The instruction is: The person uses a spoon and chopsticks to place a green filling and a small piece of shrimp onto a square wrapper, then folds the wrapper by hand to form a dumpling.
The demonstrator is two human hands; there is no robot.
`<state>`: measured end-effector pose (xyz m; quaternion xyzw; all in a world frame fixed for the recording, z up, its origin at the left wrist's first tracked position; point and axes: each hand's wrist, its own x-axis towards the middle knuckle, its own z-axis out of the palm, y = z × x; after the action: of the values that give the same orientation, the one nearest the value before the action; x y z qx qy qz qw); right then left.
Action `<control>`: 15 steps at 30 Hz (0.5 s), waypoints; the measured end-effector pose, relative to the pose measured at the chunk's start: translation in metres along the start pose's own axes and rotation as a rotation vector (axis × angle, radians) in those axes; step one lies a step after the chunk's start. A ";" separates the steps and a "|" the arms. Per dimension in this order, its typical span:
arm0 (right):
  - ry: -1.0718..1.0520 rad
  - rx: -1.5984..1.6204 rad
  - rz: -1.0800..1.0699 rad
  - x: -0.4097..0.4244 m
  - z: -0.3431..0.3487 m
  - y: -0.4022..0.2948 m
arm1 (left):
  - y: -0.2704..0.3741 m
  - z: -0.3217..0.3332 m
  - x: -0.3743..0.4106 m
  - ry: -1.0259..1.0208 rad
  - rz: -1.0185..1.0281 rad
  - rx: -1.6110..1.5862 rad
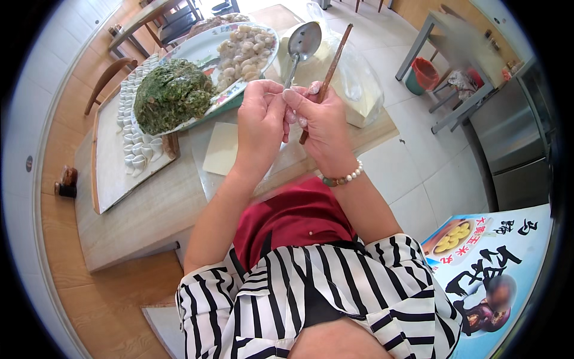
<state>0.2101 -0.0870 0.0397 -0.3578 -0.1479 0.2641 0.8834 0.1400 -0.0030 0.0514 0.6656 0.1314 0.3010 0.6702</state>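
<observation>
My left hand (pixel 262 110) and my right hand (pixel 325 123) meet with fingertips pinched together over the table. Whatever lies between them is hidden by the fingers, some dusted white. A thin wooden stick (pixel 336 67) slants up from my right hand, held against the palm. Just beyond the fingertips, a metal spoon (pixel 305 41) points away; its handle end is hidden, so I cannot tell whether a hand holds it. Square dough wrappers (pixel 222 148) lie by my left wrist. An oval plate (pixel 193 42) carries chopped green filling (pixel 175 96) and peeled shrimp (pixel 246 56).
Rows of folded dumplings (pixel 136 150) sit on a wood-edged tray (pixel 112 175) at left. A clear plastic bag (pixel 358 80) covers a pale stack beyond my right hand. The table's edge (pixel 381 132) is right of my hand. A lined bin (pixel 421 76) stands on the floor.
</observation>
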 end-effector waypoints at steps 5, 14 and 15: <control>0.085 -0.001 -0.016 0.010 0.002 0.007 | -0.007 0.000 -0.005 0.070 0.072 0.103; 0.159 -0.064 -0.011 0.012 -0.009 0.017 | 0.007 -0.013 -0.020 0.131 0.007 0.137; 0.141 -0.122 -0.009 0.012 -0.012 0.015 | 0.018 -0.021 -0.025 0.148 0.016 0.171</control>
<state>0.2196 -0.0779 0.0210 -0.4279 -0.1026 0.2246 0.8694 0.1046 -0.0018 0.0615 0.6973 0.2002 0.3424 0.5971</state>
